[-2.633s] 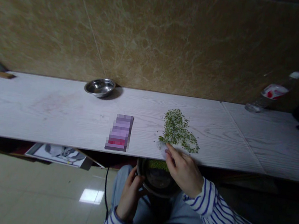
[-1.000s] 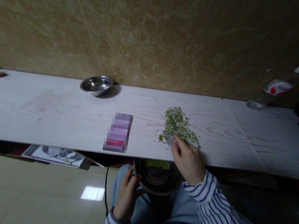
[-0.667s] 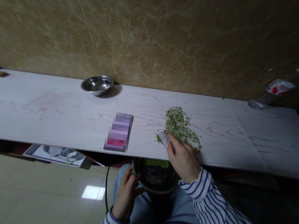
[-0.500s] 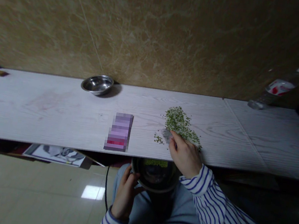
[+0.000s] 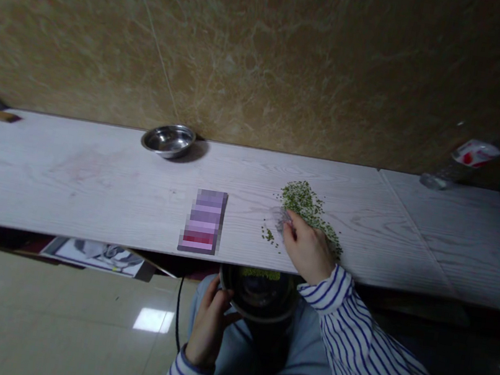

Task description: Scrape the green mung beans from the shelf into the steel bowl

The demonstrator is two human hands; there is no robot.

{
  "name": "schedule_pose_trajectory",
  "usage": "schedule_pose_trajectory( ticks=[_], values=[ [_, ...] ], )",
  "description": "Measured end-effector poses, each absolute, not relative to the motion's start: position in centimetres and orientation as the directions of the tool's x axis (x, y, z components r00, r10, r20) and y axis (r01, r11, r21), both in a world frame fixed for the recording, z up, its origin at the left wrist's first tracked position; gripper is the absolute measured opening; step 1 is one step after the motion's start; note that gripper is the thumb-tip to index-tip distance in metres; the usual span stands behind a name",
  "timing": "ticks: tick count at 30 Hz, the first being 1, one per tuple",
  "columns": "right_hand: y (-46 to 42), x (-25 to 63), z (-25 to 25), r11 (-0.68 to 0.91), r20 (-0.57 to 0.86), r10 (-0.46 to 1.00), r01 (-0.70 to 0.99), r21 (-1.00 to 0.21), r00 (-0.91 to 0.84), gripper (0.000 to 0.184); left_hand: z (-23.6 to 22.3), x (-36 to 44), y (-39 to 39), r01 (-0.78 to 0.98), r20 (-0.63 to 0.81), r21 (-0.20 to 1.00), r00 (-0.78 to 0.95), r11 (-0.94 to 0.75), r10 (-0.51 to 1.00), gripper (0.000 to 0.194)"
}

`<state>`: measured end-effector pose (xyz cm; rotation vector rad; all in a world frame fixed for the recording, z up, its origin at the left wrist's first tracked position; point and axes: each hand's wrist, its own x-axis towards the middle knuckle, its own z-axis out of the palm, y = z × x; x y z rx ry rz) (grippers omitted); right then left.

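From where I stand, in the head view, the right hand [image 5: 309, 246] is over the white wood-grain table [image 5: 90, 189]. Its thumb and pointing finger pinch a crinkly, see-through piece of plastic [image 5: 281, 218]. I can't tell if it is a bag or a sheet. Tiny round green beans [image 5: 303, 198] lie spread out just past this hand and along its right side. A few more sit by themselves just left of its fingertips.

The left hand [image 5: 209, 325] is lower, below the table edge. Its fingers curl on the rim of a deep, round, dark metal bowl [image 5: 249, 317], with more green beans at the far side inside. The bowl is above the knees, but I can't see if it rests on them.

Left of the right hand is a flat purple-and-pink oblong thing [image 5: 203, 221], too blurry to name. Beyond that is a small shiny silver bowl [image 5: 168, 141].

I think beans could roll to the floor if they miss the dark bowl. A weak left grip could let it tip. The floppy plastic could fold and flick beans away.
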<state>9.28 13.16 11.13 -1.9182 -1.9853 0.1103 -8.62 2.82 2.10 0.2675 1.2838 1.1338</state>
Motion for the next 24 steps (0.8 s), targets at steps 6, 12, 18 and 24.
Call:
schedule_pose_trajectory(
  ticks=[6, 12, 18, 24],
  values=[
    [15.2, 9.0, 10.8, 0.101, 0.177, 0.983, 0.934, -0.344, -0.041, 0.037, 1.8, -9.1, 2.9, -0.52, -0.607, 0.717, -0.137, 0.465, 0.783, 0.058],
    [17.5, 9.0, 10.8, 0.158, 0.181, 0.98, 0.871, -0.465, -0.081, 0.035, 2.0, -9.4, 3.1, -0.516, -0.627, 0.709, -0.151, 0.48, 0.764, 0.062],
    [19.9, 8.8, 10.6, 0.159, 0.123, 0.986, 0.823, -0.545, -0.109, 0.034, 1.6, -9.5, 3.0, -0.513, -0.617, 0.718, -0.157, 0.471, 0.771, 0.059],
    [21.2, 8.8, 10.2, 0.164, 0.076, 0.986, 0.744, -0.647, -0.151, 0.029, 1.4, -9.4, 3.1, -0.512, -0.62, 0.712, -0.138, 0.48, 0.772, 0.063]
  ],
)
